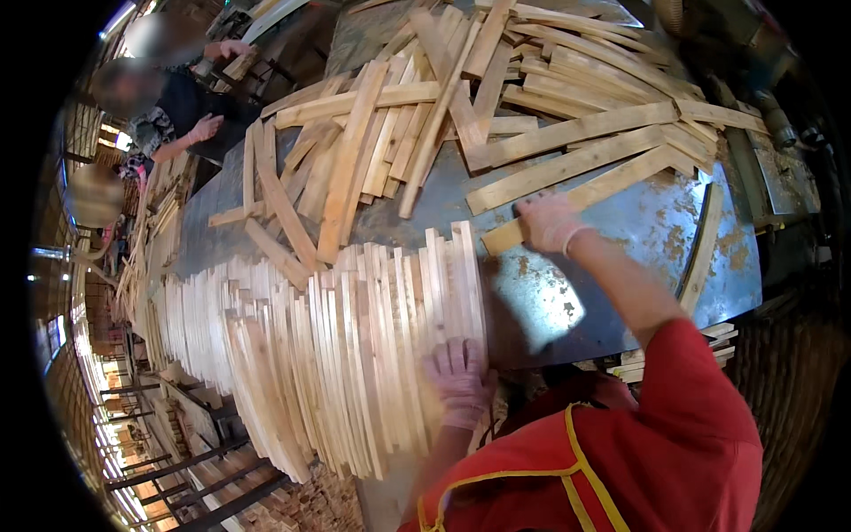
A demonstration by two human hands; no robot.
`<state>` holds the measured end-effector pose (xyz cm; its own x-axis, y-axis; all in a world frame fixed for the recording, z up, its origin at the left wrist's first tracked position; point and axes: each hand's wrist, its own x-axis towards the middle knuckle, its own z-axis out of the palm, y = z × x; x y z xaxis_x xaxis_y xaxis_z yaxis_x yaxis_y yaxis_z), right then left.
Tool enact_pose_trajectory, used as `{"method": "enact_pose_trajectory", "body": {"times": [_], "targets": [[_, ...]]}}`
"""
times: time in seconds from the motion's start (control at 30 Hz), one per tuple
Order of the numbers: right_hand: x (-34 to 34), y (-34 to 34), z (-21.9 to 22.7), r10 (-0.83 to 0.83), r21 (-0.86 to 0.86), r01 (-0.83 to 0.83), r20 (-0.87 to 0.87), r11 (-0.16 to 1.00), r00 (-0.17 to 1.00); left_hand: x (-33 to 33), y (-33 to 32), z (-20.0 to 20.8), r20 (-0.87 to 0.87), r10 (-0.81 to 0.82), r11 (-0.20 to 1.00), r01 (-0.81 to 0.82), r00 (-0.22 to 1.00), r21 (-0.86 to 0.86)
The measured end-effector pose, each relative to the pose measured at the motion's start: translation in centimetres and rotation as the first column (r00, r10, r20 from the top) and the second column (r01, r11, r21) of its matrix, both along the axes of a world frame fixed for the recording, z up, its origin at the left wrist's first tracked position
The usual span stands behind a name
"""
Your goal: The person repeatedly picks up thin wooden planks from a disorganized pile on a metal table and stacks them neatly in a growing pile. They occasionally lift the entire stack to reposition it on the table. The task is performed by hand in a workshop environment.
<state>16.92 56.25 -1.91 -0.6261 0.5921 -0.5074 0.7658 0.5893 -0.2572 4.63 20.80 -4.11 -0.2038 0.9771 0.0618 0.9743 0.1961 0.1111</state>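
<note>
My right hand (545, 222), in a thin pale glove, is closed on the near end of a wooden plank (612, 180) that lies slanting across the metal table (612, 257). More planks of the loose pile lie just beyond it. At the lower middle, my left hand (459, 377), gloved too, rests flat with fingers extended against the right end of a long row of wooden strips (355, 355). Those strips stand side by side, packed closely, their ends uneven. Parts of the left fingers blend with the pale wood.
A jumbled heap of planks (532, 89) covers the far side of the table. One single plank (703, 244) lies near the right edge. Two people stand at the far left, one with a gloved hand (206, 128) raised. Stacked wood (722, 341) sits below the table at right.
</note>
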Motion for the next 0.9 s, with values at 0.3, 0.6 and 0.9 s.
{"method": "enact_pose_trajectory", "body": {"times": [0.3, 0.6, 0.9], "targets": [[2.9, -2.1, 4.2, 0.207, 0.112, -0.191, -0.146, 0.975, 0.968, -0.1, -0.7, -1.0, 0.025, -0.006, 0.997, 0.004, 1.0, 0.074], [-1.0, -11.0, 1.0, -0.583, -0.298, 0.51, -0.263, 0.807, 0.769, 0.4, -1.9, -0.4, -0.06, -0.01, 0.996, 0.005, 0.998, -0.087], [16.8, -12.2, 0.0, -0.675, 0.369, 0.736, -0.304, 0.567, 0.672, 2.3, -2.8, -0.3, -0.069, -0.122, 0.963, 0.102, 0.99, -0.249]]}}
